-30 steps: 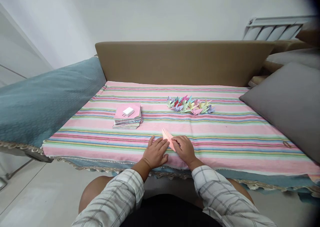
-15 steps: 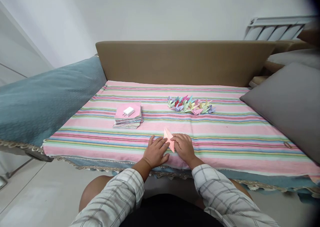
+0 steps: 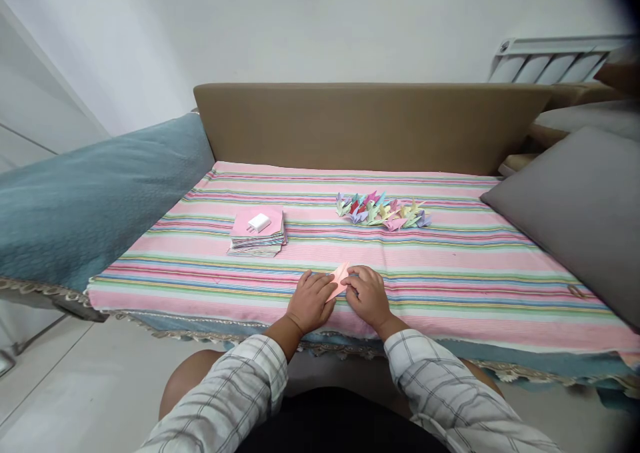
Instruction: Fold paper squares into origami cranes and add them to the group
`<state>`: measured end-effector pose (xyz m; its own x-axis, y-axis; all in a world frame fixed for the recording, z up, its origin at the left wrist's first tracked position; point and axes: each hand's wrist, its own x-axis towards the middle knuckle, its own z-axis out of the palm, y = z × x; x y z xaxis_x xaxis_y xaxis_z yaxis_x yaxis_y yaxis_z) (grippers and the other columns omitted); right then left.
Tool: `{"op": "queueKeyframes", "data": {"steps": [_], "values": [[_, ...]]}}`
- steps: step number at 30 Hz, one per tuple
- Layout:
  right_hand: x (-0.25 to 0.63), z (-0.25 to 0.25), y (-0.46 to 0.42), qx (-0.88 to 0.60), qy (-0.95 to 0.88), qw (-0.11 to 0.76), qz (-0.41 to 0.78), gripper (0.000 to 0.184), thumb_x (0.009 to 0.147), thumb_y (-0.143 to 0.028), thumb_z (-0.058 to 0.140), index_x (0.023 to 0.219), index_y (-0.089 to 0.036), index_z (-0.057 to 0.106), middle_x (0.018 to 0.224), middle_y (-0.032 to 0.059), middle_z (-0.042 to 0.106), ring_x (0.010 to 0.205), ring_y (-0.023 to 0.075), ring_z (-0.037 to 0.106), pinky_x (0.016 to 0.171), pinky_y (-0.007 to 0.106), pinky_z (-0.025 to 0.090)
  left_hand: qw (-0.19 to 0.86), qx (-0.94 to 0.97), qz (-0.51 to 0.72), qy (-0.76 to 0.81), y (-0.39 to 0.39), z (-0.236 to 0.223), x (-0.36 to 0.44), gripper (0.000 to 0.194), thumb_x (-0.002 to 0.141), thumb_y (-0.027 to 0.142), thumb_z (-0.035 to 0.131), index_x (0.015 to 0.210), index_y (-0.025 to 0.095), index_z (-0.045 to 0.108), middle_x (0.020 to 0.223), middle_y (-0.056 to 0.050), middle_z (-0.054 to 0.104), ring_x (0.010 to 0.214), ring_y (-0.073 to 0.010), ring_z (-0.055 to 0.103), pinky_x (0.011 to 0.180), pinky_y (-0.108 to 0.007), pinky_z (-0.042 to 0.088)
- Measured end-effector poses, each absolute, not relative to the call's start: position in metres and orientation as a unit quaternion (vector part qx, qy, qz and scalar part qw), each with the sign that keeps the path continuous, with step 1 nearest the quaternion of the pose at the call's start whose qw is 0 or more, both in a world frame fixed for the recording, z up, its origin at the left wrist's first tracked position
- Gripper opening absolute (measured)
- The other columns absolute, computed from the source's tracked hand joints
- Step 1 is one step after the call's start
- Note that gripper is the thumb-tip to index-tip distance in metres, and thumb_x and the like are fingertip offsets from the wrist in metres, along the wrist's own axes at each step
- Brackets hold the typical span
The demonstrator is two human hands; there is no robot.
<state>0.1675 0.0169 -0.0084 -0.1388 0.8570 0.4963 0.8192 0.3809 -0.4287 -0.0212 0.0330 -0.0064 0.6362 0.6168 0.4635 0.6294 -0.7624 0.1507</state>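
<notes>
A small folded piece of pink origami paper lies slanted between my hands, near the front edge of the striped cloth. My left hand has its fingers on the paper's left side, with the thumb at its lower end. From the right, my right hand pinches the paper's edge with bent fingers. Farther back sits a cluster of colourful folded paper cranes. To the left stands a stack of square paper sheets, with a white charger plug on top.
The striped cloth covers a sofa seat with a brown backrest. A blue-covered armrest bounds the left side, a grey cushion the right. A small brown item lies near the cushion.
The folded pink paper has turned, its upper tip swinging from the left to the right. My fingers have shifted slightly around it.
</notes>
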Motion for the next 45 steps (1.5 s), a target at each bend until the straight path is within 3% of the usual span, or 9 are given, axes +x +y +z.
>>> {"op": "queueKeyframes", "data": {"steps": [4,12,16,23,27,30,35,38,45], "values": [[0.167,-0.006,0.016,-0.549,-0.77,0.324,0.027,0.02,0.073,-0.016,0.049,0.085,-0.024,0.063,0.133,0.0028,0.05,0.128,0.0257,0.035,0.102,0.044,0.023,0.0,-0.903,-0.269,-0.336,0.035,-0.007,-0.023,0.029,0.083,0.022,0.047,0.109,0.021,0.06,0.124,-0.006,0.059,0.113,-0.0228,0.05,0.104,-0.047,0.028],[0.169,-0.005,0.016,-0.536,-0.794,0.282,0.048,0.018,0.076,-0.021,0.047,0.09,-0.024,0.058,0.13,0.0037,0.055,0.13,0.0267,0.035,0.107,0.056,0.004,-0.063,-0.893,-0.312,-0.318,0.044,-0.005,-0.027,0.033,0.069,0.014,0.051,0.097,0.022,0.066,0.112,-0.006,0.065,0.104,-0.0221,0.056,0.095,-0.045,0.039],[0.169,-0.005,0.017,-0.539,-0.792,0.284,0.05,0.02,0.075,-0.021,0.047,0.091,-0.023,0.058,0.134,0.0045,0.051,0.132,0.0283,0.031,0.107,0.057,0.003,-0.085,-0.903,-0.275,-0.32,0.052,0.003,-0.028,0.036,0.067,0.009,0.052,0.098,0.022,0.067,0.113,-0.004,0.066,0.103,-0.0211,0.056,0.093,-0.041,0.042],[0.167,-0.006,0.016,-0.548,-0.78,0.299,0.044,0.016,0.077,-0.023,0.047,0.089,-0.025,0.057,0.12,0.0039,0.06,0.124,0.0261,0.041,0.107,0.056,0.0,-0.051,-0.924,-0.23,-0.3,0.065,0.006,-0.029,0.027,0.077,0.013,0.051,0.097,0.021,0.067,0.111,-0.004,0.067,0.099,-0.0209,0.057,0.089,-0.039,0.044],[0.168,-0.006,0.018,-0.542,-0.786,0.295,0.043,0.017,0.075,-0.023,0.048,0.09,-0.024,0.057,0.129,0.0044,0.054,0.129,0.0265,0.035,0.107,0.056,0.003,-0.072,-0.924,-0.23,-0.297,0.056,0.013,-0.03,0.042,0.072,0.007,0.049,0.111,0.018,0.06,0.113,-0.007,0.065,0.103,-0.0203,0.056,0.093,-0.037,0.043],[0.168,-0.007,0.019,-0.54,-0.789,0.291,0.046,0.018,0.075,-0.023,0.048,0.09,-0.024,0.057,0.131,0.0041,0.053,0.13,0.0257,0.035,0.108,0.054,0.005,-0.083,-0.928,-0.221,-0.289,0.049,0.019,-0.03,0.046,0.072,0.015,0.053,0.119,0.017,0.055,0.114,-0.008,0.062,0.107,-0.0222,0.053,0.095,-0.039,0.041],[0.167,-0.005,0.02,-0.547,-0.784,0.291,0.046,0.018,0.075,-0.023,0.05,0.091,-0.024,0.058,0.128,0.0037,0.055,0.125,0.0249,0.039,0.108,0.053,0.008,-0.032,-0.93,-0.198,-0.309,0.05,0.017,-0.026,0.02,0.082,0.033,0.056,0.095,0.021,0.067,0.115,-0.008,0.063,0.101,-0.0236,0.056,0.089,-0.04,0.042],[0.166,-0.004,0.019,-0.552,-0.778,0.296,0.045,0.018,0.075,-0.024,0.05,0.091,-0.025,0.058,0.128,0.0042,0.055,0.118,0.0238,0.044,0.107,0.051,0.01,-0.014,-0.932,-0.185,-0.311,0.056,0.018,-0.025,0.016,0.085,0.028,0.054,0.09,0.022,0.068,0.113,-0.006,0.065,0.098,-0.0217,0.058,0.087,-0.039,0.043],[0.166,-0.005,0.017,-0.558,-0.767,0.313,0.038,0.015,0.075,-0.028,0.053,0.088,-0.026,0.059,0.116,0.0037,0.06,0.116,0.0255,0.044,0.106,0.054,0.002,-0.048,-0.917,-0.225,-0.325,0.062,0.015,-0.026,0.02,0.083,0.017,0.052,0.093,0.023,0.068,0.109,-0.004,0.068,0.098,-0.0199,0.058,0.089,-0.039,0.043]]}}
